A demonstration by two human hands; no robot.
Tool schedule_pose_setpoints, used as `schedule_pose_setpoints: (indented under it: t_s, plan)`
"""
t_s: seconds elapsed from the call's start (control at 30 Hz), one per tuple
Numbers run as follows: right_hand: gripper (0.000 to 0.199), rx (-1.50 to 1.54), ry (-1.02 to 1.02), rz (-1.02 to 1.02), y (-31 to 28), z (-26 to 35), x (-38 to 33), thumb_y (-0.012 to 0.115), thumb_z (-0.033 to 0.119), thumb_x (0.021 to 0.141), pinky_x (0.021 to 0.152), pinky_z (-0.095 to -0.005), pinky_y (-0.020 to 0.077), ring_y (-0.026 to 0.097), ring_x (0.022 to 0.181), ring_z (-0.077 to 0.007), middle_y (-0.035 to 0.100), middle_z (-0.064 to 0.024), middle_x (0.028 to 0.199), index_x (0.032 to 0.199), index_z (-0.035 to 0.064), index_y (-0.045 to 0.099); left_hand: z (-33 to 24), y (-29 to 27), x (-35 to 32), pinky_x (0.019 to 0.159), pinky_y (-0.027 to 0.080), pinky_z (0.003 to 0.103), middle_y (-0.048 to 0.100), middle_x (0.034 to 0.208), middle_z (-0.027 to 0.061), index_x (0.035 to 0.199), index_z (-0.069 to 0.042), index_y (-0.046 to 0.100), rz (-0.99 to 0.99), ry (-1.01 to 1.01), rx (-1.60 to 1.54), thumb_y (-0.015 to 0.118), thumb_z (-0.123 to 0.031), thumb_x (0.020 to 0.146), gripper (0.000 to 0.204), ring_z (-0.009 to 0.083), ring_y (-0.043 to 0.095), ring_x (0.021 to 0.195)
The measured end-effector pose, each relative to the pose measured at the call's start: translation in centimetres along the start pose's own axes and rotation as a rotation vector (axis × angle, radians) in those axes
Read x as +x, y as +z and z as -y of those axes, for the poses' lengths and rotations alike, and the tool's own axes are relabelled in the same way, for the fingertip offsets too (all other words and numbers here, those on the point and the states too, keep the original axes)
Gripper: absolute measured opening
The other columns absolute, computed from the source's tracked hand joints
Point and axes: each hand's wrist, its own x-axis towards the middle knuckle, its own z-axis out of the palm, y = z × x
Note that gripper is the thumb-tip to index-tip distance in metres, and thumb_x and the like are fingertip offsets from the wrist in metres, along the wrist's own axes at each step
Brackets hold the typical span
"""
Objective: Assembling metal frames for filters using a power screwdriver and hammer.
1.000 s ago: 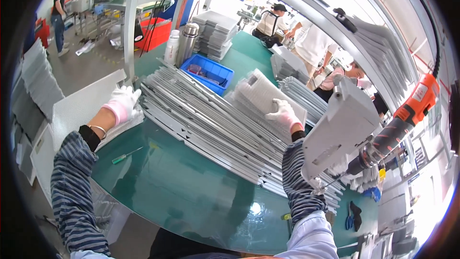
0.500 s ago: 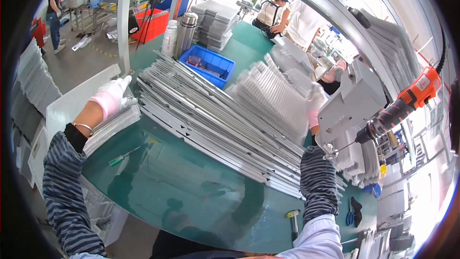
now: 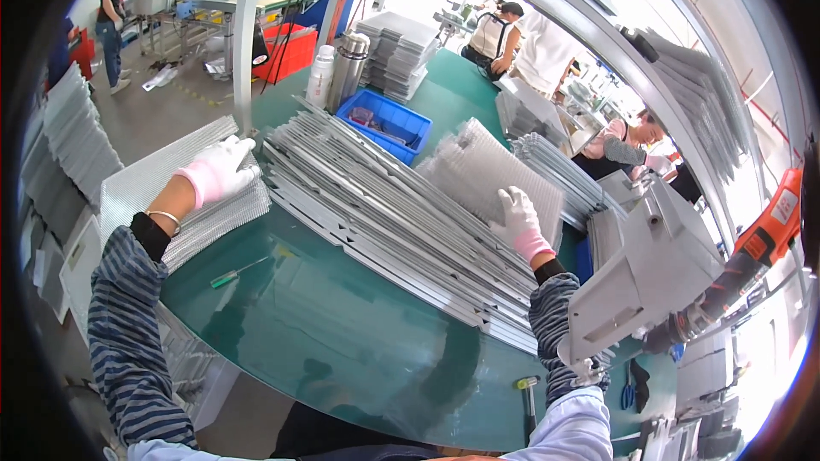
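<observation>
My left hand (image 3: 224, 172), in a white and pink glove, rests on the far right corner of a stack of silvery mesh panels (image 3: 141, 169); its fingers are spread. My right hand (image 3: 523, 226), gloved alike, is over the near right part of a pile of translucent ribbed sheets (image 3: 470, 160). Its fingers stretch out and point away from me, and no grip on a sheet shows. Between my hands lies a wide row of long metal strips (image 3: 384, 226), slanting from far left to near right.
A green-handled screwdriver (image 3: 226, 278) and a hammer (image 3: 529, 397) lie on the green table (image 3: 342, 333). Beyond the strips are a blue bin (image 3: 389, 124) and a steel flask (image 3: 348, 68). A grey bracket (image 3: 653, 269) and an orange power screwdriver (image 3: 773, 218) stand at right. Co-workers are farther off.
My right hand has moved left, from the right side of the sheet pile to over its near part. My left hand stays on the mesh panels. The whole view has shifted a little.
</observation>
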Motion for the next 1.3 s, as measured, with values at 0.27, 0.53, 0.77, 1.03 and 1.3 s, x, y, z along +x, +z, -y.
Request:
schedule_pose_setpoints:
  t_s: [0.27,0.53,0.77,1.03,1.3]
  plan:
    - [0.053,0.669,0.256,0.316,-2.0,-10.0,2.1,0.071,0.016,0.082,0.089,-0.0341,0.0499,0.063,0.102,-0.0244,0.064,-0.0122,0.113,0.131,0.0031,0.054,1.0,-1.1,0.9,0.108,0.037,0.042,0.052,0.132,0.0252,0.134,-0.002,0.048,0.026,0.104,-0.178,0.065,-0.034,0.086,0.060,0.0375,0.048,0.126]
    - [0.031,0.074,0.358,-0.330,-3.1,-9.1,-4.5,0.054,0.008,0.093,0.079,-0.0342,0.0522,0.065,0.088,-0.0193,0.069,-0.0064,0.099,0.123,0.0028,0.060,7.3,-13.2,-3.7,0.108,0.037,0.037,0.051,0.136,0.0204,0.136,-0.002,0.049,-1.012,0.086,-0.292,0.068,-0.027,0.086,0.058,0.0303,0.050,0.126]
    - [0.032,0.076,0.337,-0.445,-5.4,-4.4,-4.3,0.053,0.006,0.092,0.080,-0.0356,0.0521,0.064,0.092,-0.0233,0.069,-0.0084,0.102,0.122,0.0039,0.060,0.4,-18.1,-11.1,0.105,0.040,0.036,0.054,0.131,0.0171,0.137,-0.003,0.047,-1.259,0.206,0.142,0.072,-0.017,0.082,0.062,0.0282,0.052,0.121]
    - [0.033,0.104,0.312,-0.532,-8.0,-6.2,-6.4,0.053,0.004,0.090,0.082,-0.0373,0.0519,0.064,0.098,-0.0279,0.068,-0.0108,0.104,0.121,0.0051,0.060,-10.5,-19.8,-23.2,0.109,0.037,0.039,0.046,0.140,0.0160,0.143,-0.009,0.041,-1.141,0.572,-0.082,0.069,-0.012,0.083,0.066,0.0297,0.046,0.129]
    - [0.034,0.179,0.279,-0.499,-10.6,-14.5,-6.2,0.052,0.002,0.088,0.083,-0.0389,0.0518,0.064,0.103,-0.0325,0.067,-0.0131,0.107,0.120,0.0064,0.060,-13.9,-13.6,-26.0,0.104,0.043,0.042,0.046,0.137,0.0184,0.141,-0.014,0.043,-0.193,1.080,-1.717,0.049,-0.028,0.100,0.044,0.0267,0.050,0.125]
